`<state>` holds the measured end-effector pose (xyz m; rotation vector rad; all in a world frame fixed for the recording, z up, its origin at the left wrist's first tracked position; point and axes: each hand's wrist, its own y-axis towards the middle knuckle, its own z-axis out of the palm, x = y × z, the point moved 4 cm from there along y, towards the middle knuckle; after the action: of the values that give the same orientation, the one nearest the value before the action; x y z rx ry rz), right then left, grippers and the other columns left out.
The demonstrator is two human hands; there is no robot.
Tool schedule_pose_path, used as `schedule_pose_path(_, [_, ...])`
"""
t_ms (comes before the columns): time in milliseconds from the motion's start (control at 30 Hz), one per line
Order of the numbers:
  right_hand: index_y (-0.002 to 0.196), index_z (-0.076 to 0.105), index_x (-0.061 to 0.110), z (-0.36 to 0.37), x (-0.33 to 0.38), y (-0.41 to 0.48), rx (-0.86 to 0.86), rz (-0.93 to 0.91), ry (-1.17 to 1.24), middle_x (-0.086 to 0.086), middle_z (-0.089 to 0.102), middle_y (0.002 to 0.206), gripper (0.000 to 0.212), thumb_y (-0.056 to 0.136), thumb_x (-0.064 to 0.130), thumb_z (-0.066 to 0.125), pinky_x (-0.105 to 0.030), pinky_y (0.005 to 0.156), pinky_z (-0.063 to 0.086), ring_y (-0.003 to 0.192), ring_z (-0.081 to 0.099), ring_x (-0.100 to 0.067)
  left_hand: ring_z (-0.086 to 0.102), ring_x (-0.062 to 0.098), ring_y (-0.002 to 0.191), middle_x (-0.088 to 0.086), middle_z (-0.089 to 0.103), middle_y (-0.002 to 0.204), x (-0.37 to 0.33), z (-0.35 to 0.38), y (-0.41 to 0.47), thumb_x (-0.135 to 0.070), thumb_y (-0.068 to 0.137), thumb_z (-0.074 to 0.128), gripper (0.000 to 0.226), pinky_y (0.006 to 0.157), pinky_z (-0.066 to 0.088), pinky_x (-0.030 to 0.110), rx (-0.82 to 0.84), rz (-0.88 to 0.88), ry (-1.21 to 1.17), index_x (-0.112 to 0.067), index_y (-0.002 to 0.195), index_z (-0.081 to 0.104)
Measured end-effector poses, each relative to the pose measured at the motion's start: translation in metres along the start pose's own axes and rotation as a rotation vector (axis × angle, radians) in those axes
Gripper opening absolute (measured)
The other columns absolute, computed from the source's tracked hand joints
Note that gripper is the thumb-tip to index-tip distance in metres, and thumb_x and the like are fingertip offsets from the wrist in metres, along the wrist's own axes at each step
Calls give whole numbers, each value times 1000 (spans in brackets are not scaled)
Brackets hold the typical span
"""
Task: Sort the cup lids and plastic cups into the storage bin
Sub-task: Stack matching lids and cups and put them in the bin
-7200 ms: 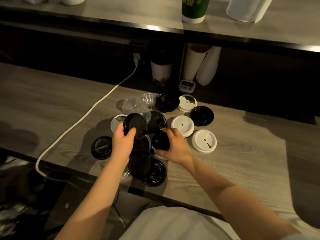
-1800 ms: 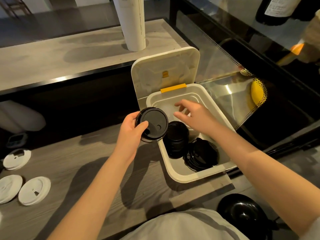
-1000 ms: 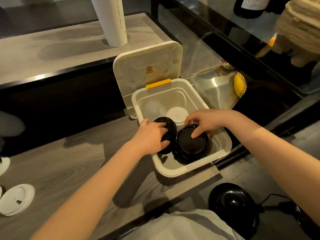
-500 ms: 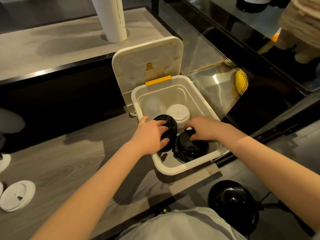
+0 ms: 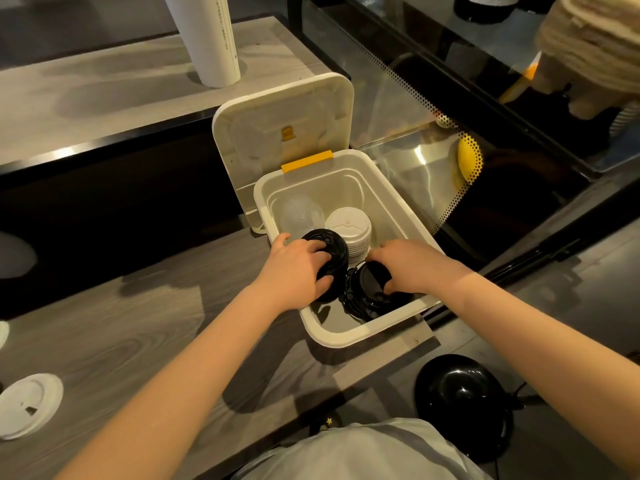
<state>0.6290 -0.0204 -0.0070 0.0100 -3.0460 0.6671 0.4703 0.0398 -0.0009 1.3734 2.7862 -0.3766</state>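
A cream storage bin (image 5: 391,181) with its hinged lid (image 5: 284,123) raised sits at the right end of the wooden counter. Inside it are clear plastic cups (image 5: 301,213), a stack of white lids (image 5: 349,226) and two stacks of black lids. My left hand (image 5: 298,268) lies over the left black stack (image 5: 334,249), fingers curled round its top. My right hand (image 5: 405,265) grips the right black stack (image 5: 363,292) lower in the bin.
A white lid (image 5: 29,405) lies on the counter at the far left. A tall white roll (image 5: 207,36) stands on the raised shelf behind. A glass display case (image 5: 433,109) borders the bin's right side. A black round stool (image 5: 464,400) stands below.
Both hands have stayed inside the bin on the black lid stacks. My right hand has curled lower around the right stack.
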Motion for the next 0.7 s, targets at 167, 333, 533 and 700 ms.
schedule_pose_path(167, [137, 43, 22, -1, -3, -4, -18, 45, 128, -6, 55, 122, 61, 82, 26, 70, -31, 83, 44, 111, 53, -24, 38, 22, 127, 2, 43, 141, -1, -3, 0, -42, 94, 42, 45, 109, 16, 44, -3, 16, 42, -18, 132, 51])
schedule_pose_path(333, [140, 40, 22, -16, 0, -12, -179, 79, 219, -2, 49, 135, 58, 88, 35, 61, -33, 94, 43, 121, 48, -21, 36, 24, 127, 2, 44, 137, -2, -11, 2, -41, 93, 43, 47, 104, 25, 44, -48, 21, 41, -17, 133, 49])
schedule_pose_path(533, [135, 46, 25, -39, 18, -19, -353, 171, 358, 3, 50, 136, 50, 88, 37, 59, -30, 94, 39, 122, 48, -17, 40, 21, 125, 0, 50, 130, 12, -38, -8, -40, 91, 46, 42, 103, 30, 42, -194, 35, 43, -17, 125, 55])
schedule_pose_path(700, [127, 54, 19, -62, 68, -28, -519, 103, 407, 0, 57, 124, 40, 90, 31, 60, -28, 90, 41, 113, 53, -18, 48, 19, 120, 1, 57, 127, 44, -60, -47, -34, 92, 48, 38, 99, 38, 39, -376, -12, -67, -15, 123, 58])
